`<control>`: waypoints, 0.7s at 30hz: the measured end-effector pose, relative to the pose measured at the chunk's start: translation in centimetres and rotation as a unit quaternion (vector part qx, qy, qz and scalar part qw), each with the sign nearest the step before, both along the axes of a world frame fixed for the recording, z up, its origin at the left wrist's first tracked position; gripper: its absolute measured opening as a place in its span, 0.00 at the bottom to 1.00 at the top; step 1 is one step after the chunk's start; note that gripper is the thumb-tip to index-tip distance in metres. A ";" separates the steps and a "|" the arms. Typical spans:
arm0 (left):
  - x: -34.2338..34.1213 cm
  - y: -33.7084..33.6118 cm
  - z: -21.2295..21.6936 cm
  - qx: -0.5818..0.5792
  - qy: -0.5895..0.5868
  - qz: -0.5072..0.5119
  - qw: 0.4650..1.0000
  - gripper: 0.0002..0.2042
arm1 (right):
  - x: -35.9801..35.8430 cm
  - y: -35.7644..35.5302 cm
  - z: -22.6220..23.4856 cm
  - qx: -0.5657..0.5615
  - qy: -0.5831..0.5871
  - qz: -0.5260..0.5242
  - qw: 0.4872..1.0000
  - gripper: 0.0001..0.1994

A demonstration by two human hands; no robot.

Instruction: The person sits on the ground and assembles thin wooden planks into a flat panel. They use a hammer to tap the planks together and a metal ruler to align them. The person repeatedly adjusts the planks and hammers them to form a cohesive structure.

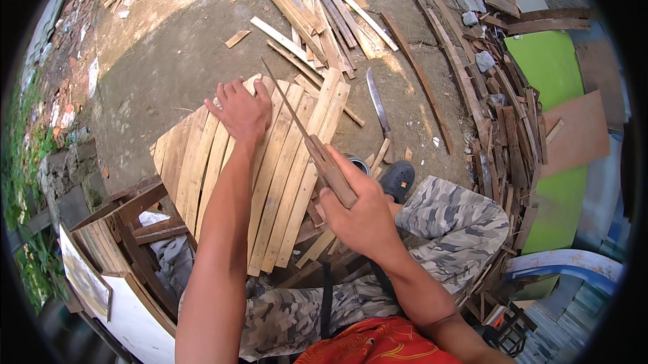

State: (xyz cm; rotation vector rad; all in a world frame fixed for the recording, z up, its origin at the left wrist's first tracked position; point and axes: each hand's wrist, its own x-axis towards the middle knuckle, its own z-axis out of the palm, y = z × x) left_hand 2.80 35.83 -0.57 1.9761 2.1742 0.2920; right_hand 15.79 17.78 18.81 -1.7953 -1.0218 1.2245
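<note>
A panel of pale wooden slats (273,212) lies tilted in front of me, its slats side by side. My left hand (241,111) rests palm down on its far edge, the fingers apart and bent a little over the edge. My right hand (361,212) is wrapped round the wooden handle of a handsaw (297,117). The blade shows nearly edge-on, slanting up and left past my left hand. It passes over the slats, and I cannot tell whether it touches them. Beyond my right hand a machete (379,104) lies on the ground.
A pile of loose wooden strips (317,16) lies ahead. Stacked scrap boards (499,94) run along the right, beside a green sheet (550,60). Wooden framing (135,219) stands at the lower left. My dark clog (397,182) is near a round container (360,163).
</note>
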 end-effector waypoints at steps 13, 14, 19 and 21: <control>0.0 -0.1 0.5 0.009 0.007 -0.001 1.000 0.27 | -1.4 5.4 -4.8 -0.014 -0.038 0.019 0.999 0.32; 0.0 0.1 0.4 0.009 0.010 0.002 1.000 0.27 | -0.4 2.2 -2.3 -0.052 -0.003 0.025 0.998 0.32; -0.1 0.1 -0.1 0.017 0.003 0.003 1.000 0.27 | -0.5 6.6 -3.7 -0.027 -0.064 0.025 0.997 0.32; -0.1 0.0 0.1 0.022 0.010 -0.007 1.000 0.27 | -1.5 14.3 -8.5 -0.007 -0.016 -0.005 1.000 0.30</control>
